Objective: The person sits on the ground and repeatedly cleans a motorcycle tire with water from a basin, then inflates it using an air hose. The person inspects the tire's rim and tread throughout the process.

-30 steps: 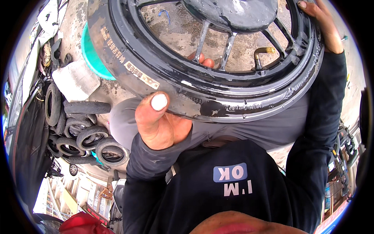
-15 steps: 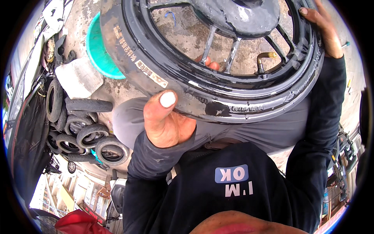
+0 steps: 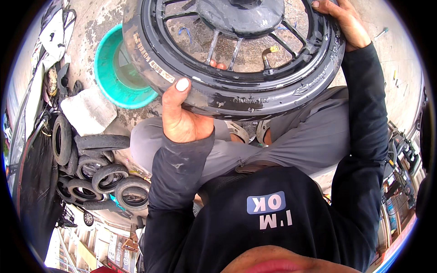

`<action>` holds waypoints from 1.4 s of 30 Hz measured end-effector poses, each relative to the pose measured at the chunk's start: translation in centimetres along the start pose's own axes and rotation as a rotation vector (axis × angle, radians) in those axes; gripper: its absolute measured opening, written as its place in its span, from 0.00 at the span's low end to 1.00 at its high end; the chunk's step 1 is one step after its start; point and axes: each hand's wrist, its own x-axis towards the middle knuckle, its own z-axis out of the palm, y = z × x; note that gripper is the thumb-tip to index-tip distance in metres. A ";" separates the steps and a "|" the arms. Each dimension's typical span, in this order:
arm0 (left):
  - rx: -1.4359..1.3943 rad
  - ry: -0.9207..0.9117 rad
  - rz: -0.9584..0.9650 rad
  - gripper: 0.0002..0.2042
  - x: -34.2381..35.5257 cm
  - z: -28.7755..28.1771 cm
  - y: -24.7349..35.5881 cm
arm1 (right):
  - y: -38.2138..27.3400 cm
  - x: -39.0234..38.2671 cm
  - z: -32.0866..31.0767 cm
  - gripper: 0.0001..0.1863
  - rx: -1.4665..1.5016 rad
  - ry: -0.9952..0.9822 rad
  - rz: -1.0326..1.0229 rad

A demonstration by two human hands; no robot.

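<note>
A black spoked wheel with its tyre (image 3: 248, 102) is held up in front of me above my knees, its side face toward me. My left hand (image 3: 184, 116) grips the tyre at its near left, thumb on the sidewall; a few of its fingertips show between the spokes. At the far right edge my right hand (image 3: 343, 20) clasps the tyre and rim, thumb over the top. The rim looks wet. A bent valve stem (image 3: 268, 57) with a brass end stands up from the rim. The wheel's far edge lies outside the view.
Left of the wheel, a green basin (image 3: 104, 77) holds some water on the stained concrete floor. A pale slab (image 3: 88, 110) lies beside it. Several old tyres (image 3: 104, 142) are piled at the left, next to a black sheet (image 3: 38, 173).
The wheel, with both hands on it, has moved left and away from me. More of the green basin and my feet now show.
</note>
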 end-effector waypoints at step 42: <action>1.814 -0.004 0.003 0.27 26.2 13.1 -7.1 | 45.3 -6.6 -59.4 0.15 -1.006 0.933 0.744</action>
